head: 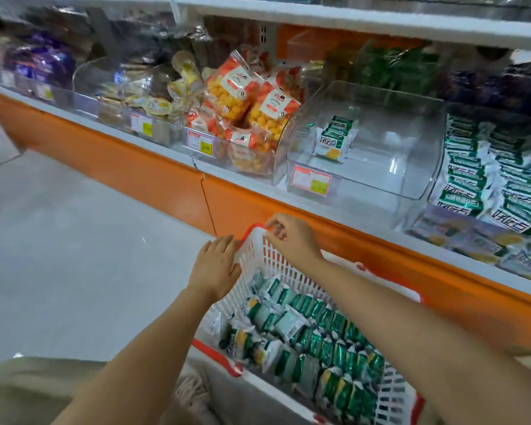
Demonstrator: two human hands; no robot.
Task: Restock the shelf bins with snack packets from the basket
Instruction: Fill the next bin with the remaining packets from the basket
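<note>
A white slatted basket with a red rim stands low in front of the shelf, full of green-and-white snack packets. My left hand lies flat with straight fingers against the outside of the basket's far left corner. My right hand has its fingers curled over the far rim and grips it. Above, a clear shelf bin holds only a few of the same packets. The bin to its right is packed with them.
Bins of orange-and-yellow snack bags and other wrapped goods run along the shelf to the left. An orange shelf front lies below the bins, an upper white shelf above. Pale floor stretches left of the basket.
</note>
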